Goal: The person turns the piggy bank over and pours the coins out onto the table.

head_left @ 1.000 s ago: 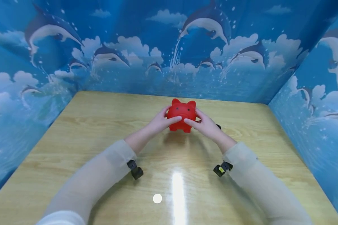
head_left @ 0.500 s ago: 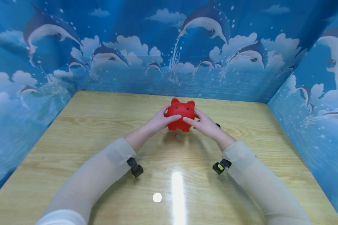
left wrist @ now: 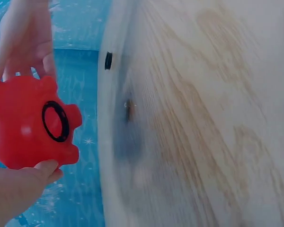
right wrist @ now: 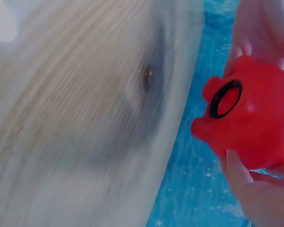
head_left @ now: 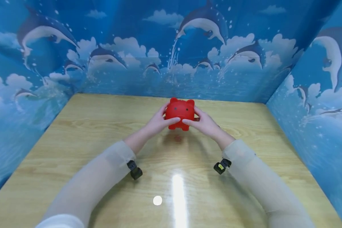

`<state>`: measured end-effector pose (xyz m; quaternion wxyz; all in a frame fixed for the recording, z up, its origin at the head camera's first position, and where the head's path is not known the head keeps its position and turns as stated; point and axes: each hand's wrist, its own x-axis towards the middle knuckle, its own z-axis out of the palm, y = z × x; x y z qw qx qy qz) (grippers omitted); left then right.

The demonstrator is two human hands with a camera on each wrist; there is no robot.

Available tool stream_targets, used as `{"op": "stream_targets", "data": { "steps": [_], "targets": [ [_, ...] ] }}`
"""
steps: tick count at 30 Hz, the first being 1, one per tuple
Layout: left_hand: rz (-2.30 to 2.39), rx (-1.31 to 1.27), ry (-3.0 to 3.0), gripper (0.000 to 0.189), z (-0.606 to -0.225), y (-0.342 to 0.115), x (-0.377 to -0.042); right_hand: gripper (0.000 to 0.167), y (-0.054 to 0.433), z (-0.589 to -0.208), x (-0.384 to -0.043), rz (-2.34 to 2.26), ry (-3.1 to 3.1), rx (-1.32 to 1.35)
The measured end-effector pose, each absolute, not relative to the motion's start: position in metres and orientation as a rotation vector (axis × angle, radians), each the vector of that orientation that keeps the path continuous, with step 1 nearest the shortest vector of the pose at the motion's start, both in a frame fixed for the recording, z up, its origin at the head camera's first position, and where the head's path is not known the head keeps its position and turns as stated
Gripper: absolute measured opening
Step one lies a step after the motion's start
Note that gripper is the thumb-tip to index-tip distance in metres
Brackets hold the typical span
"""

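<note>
Between my two hands a red piggy bank [head_left: 179, 110] is held up above the table, its snout toward me. My left hand [head_left: 156, 120] grips one side, thumb across the front. My right hand [head_left: 202, 123] grips the other side, with its thumb nearly meeting the left one. A black ring [left wrist: 56, 121] surrounds a round spot on the belly, which faces downward in the wrist views. Below the piggy bank lies or hovers a small, blurred reddish-brown object [right wrist: 146, 76]; its kind cannot be told.
A small black piece [left wrist: 108, 60] sits on the table beyond my right hand. The wood-grain table [head_left: 102, 126] ends at blue dolphin-print curtains [head_left: 148, 79] at the back and sides. A bright streak and a round white spot [head_left: 157, 200] show on the front of the table.
Both hands keep their grip and the piggy bank has risen slightly. A small grey thing appeared below it half a second ago; a reddish blur shows there now. The head view shifted slightly.
</note>
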<state>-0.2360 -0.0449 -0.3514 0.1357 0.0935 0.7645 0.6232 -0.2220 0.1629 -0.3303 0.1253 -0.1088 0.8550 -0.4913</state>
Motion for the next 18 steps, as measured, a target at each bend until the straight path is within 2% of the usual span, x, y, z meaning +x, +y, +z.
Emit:
{"op": "stream_targets", "data": {
  "steps": [7,13,18],
  "targets": [
    [1.740,0.231,2.246,0.093,-0.351,-0.049,-0.237,0.076,0.161,-0.334,-0.221,-1.457,2.460,-0.345],
    [1.893,0.298,2.193,0.092,-0.348,-0.048,-0.236,0.084,0.158,-0.327,-0.221,-1.486,2.501,-0.340],
    [1.786,0.260,2.237,0.095,-0.350,-0.046,-0.236,0.073,0.157,-0.316,-0.213,-1.464,2.453,-0.358]
  ]
}}
